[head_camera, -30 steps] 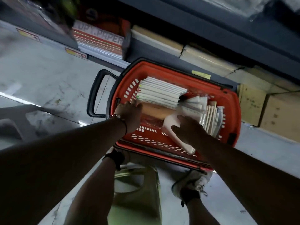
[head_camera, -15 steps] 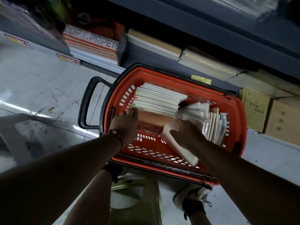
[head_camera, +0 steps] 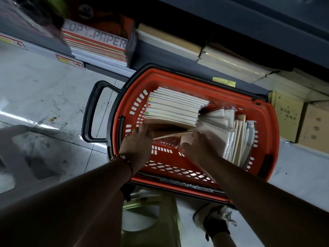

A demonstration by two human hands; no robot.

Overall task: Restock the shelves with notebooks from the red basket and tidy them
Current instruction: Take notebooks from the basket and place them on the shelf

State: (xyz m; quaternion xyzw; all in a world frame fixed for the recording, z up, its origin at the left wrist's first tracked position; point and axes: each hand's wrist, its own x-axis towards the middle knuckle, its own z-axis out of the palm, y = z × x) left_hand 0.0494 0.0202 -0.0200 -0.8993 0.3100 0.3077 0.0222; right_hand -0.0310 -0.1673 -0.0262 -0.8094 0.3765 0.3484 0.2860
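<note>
The red basket (head_camera: 178,168) sits on the floor (head_camera: 44,90) in the middle of the frame, its black handle (head_camera: 92,111) sticking out toward the left. Inside it, in the upper left part, a row of white notebooks (head_camera: 174,107) stands on edge, some with small coloured tabs at their left ends. In the right part of the basket, a fan of spiral-bound pads in clear wrap (head_camera: 220,122) leans beside more thin books (head_camera: 240,139) standing against the right wall.

Both hands reach down into the basket from the lower edge of the frame. The left hand (head_camera: 138,145), with a beaded bracelet (head_camera: 122,157) on the wrist, rests its fingers on the left end of a brown-covered notebook (head_camera: 169,131) lying just below the white row; the fingers look only slightly bent, and whether they curl round the cover cannot be told. The right hand (head_camera: 197,147) has its thumb spread to the left and its fingers laid over a pale notebook (head_camera: 187,139) at the centre of the basket, its fingertips hidden.

Along the upper part of the frame runs a dark shelf (head_camera: 204,24). At upper left lies a stack of reams marked COPY PAPER (head_camera: 99,45), and to the right wrapped packs (head_camera: 231,63) and cardboard boxes (head_camera: 288,114). A shoe (head_camera: 213,218) shows at the bottom, right of centre.
</note>
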